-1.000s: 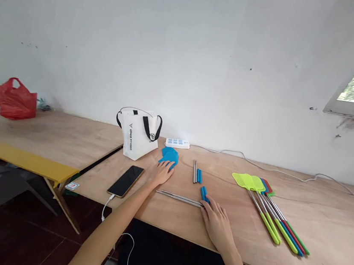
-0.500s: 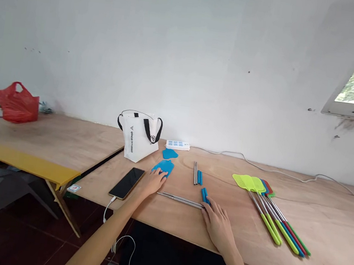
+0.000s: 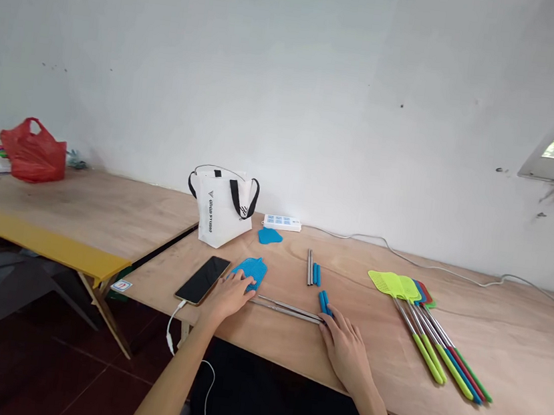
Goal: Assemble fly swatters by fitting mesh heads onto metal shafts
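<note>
My left hand [image 3: 233, 293] rests on a blue fly swatter head [image 3: 252, 270], its fingers bent over the near edge. The neck of that head points away from me. Two thin metal rods [image 3: 285, 308] lie between my hands, their left ends spread apart beside my left fingers. At their right ends, my right hand [image 3: 345, 340] has its thumb and fingers closed around them, as far as I can see. Blue handle tubes [image 3: 323, 301] touch or nearly touch my right fingertips. Farther back lie a second blue swatter head [image 3: 270, 235], metal tubes [image 3: 310, 267] and more blue handle tubes [image 3: 316, 274].
Assembled fly swatters [image 3: 435, 341] in several colours lie fanned at the right. A phone [image 3: 202, 279] on a cable sits left of my hand. Behind stand a white bag [image 3: 220, 217] and a power strip [image 3: 282, 223]. A red plastic bag [image 3: 34, 151] is on the left table.
My left hand has drawn the blue swatter head toward me and slightly left. The rods' left ends have spread apart. My right hand has hardly moved; the camera view has shifted slightly.
</note>
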A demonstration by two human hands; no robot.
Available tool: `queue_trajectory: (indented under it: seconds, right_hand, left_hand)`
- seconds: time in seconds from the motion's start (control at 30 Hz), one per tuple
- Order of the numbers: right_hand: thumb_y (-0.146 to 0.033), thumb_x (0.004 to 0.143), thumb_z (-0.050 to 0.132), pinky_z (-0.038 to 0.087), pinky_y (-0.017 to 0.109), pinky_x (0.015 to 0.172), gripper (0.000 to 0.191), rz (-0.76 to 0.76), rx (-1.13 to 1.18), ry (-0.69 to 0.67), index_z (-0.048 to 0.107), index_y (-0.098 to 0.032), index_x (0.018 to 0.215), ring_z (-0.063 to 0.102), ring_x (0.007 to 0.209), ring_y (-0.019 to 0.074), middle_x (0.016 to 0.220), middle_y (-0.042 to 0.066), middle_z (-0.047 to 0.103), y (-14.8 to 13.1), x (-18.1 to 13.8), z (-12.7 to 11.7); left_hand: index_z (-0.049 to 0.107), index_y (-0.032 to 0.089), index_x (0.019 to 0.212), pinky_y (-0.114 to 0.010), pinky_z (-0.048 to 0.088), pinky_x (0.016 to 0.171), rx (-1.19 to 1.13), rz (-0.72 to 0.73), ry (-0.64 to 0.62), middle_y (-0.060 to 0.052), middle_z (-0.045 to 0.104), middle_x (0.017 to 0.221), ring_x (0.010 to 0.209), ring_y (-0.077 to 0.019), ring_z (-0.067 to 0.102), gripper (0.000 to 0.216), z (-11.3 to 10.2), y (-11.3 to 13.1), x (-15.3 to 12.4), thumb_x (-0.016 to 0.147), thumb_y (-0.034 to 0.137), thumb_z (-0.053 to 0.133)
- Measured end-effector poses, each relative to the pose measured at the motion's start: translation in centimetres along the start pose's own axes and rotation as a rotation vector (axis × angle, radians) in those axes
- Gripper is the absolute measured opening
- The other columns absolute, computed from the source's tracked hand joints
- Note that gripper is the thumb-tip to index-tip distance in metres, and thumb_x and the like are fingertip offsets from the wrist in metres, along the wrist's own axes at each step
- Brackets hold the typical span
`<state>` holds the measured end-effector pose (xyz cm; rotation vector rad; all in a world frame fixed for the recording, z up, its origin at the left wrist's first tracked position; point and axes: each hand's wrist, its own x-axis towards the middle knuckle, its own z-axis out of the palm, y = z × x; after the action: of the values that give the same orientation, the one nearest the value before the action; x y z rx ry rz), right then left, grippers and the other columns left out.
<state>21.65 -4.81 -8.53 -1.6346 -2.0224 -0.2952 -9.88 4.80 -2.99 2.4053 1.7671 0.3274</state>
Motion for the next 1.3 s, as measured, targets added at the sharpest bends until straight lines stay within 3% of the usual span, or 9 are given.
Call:
queue_trajectory:
  seconds: [0.1, 0.2, 0.27, 0.47, 0.6, 0.77, 1.0, 1.3]
  right_hand:
    - [-0.038, 0.107, 0.034, 0.049, 0.044, 0.099, 0.039, 0.002, 0.036, -0.009, 0.068, -0.027, 0.123, 0.064, 0.121, 0.0246, 0.142, 0.007, 0.062, 0.1, 0.1, -0.2]
    - [-0.035, 0.106, 0.035, 0.050, 0.045, 0.099, 0.038, 0.003, 0.072, -0.041, 0.071, -0.027, 0.119, 0.065, 0.120, 0.0258, 0.140, 0.006, 0.065, 0.4, 0.3, -0.5]
    - [-0.034, 0.105, 0.038, 0.050, 0.046, 0.100, 0.037, 0.005, 0.099, -0.065, 0.072, -0.027, 0.117, 0.065, 0.119, 0.0266, 0.137, 0.006, 0.067, 0.6, 0.4, -0.7]
    - [-0.033, 0.102, 0.041, 0.053, 0.042, 0.100, 0.037, 0.097, 0.124, -0.103, 0.076, -0.025, 0.109, 0.068, 0.116, 0.0269, 0.132, 0.006, 0.070, 1.2, 0.5, -1.5]
    - [-0.032, 0.100, 0.044, 0.055, 0.040, 0.095, 0.035, 0.138, 0.081, -0.153, 0.078, -0.024, 0.106, 0.069, 0.114, 0.0282, 0.130, 0.007, 0.071, 1.6, 0.4, -2.1]
    - [-0.034, 0.099, 0.046, 0.055, 0.037, 0.088, 0.034, 0.170, 0.047, -0.148, 0.078, -0.027, 0.104, 0.070, 0.112, 0.0278, 0.127, 0.006, 0.073, 2.9, 0.2, -2.3]
    - [-0.033, 0.100, 0.040, 0.052, 0.042, 0.097, 0.039, 0.143, 0.083, -0.131, 0.077, -0.025, 0.110, 0.068, 0.114, 0.0277, 0.129, 0.006, 0.072, 4.3, 0.3, -2.1]
    - [-0.037, 0.103, 0.043, 0.050, 0.045, 0.098, 0.036, 0.052, 0.020, -0.038, 0.074, -0.028, 0.117, 0.065, 0.114, 0.0271, 0.132, 0.004, 0.070, 4.6, 0.4, -0.8]
  left_hand:
    - [0.063, 0.023, 0.119, -0.048, 0.044, 0.101, 0.034, -0.054, 0.094, -0.015, 0.056, 0.137, 0.126, -0.0358, 0.055, 0.032, 0.2, 1.0, 0.2, 0.097, 0.044, 0.051]
    - [0.053, 0.016, 0.135, -0.047, 0.040, 0.108, 0.052, -0.130, 0.176, -0.020, 0.044, 0.151, 0.136, -0.0385, 0.046, 0.049, 1.1, 1.5, 0.8, 0.096, 0.047, 0.055]
    - [0.048, 0.014, 0.142, -0.048, 0.036, 0.111, 0.042, -0.155, 0.169, -0.021, 0.043, 0.153, 0.140, -0.0392, 0.042, 0.058, 1.6, 1.4, 1.2, 0.098, 0.050, 0.052]
    - [0.049, 0.016, 0.142, -0.048, 0.037, 0.111, 0.007, -0.118, 0.130, -0.019, 0.046, 0.153, 0.139, -0.0390, 0.043, 0.056, 1.4, 0.8, 1.2, 0.098, 0.050, 0.047]
    - [0.049, 0.018, 0.142, -0.048, 0.037, 0.111, -0.037, -0.126, 0.072, -0.018, 0.042, 0.156, 0.141, -0.0405, 0.040, 0.057, 0.5, 0.5, 0.8, 0.094, 0.049, 0.048]
    - [0.043, 0.018, 0.150, -0.050, 0.034, 0.113, -0.057, -0.134, -0.106, -0.017, 0.034, 0.161, 0.146, -0.0423, 0.032, 0.069, -0.8, -0.1, 0.3, 0.090, 0.050, 0.050]
    - [0.040, 0.021, 0.151, -0.050, 0.030, 0.118, -0.132, -0.049, -0.274, -0.014, 0.027, 0.166, 0.153, -0.0379, 0.023, 0.077, -2.5, -0.7, -0.4, 0.079, 0.045, 0.059]
    - [0.030, 0.018, 0.156, -0.044, 0.027, 0.121, -0.102, 0.033, -0.279, -0.013, 0.035, 0.163, 0.151, -0.0308, 0.029, 0.083, -3.0, 0.1, -0.7, 0.078, 0.030, 0.056]
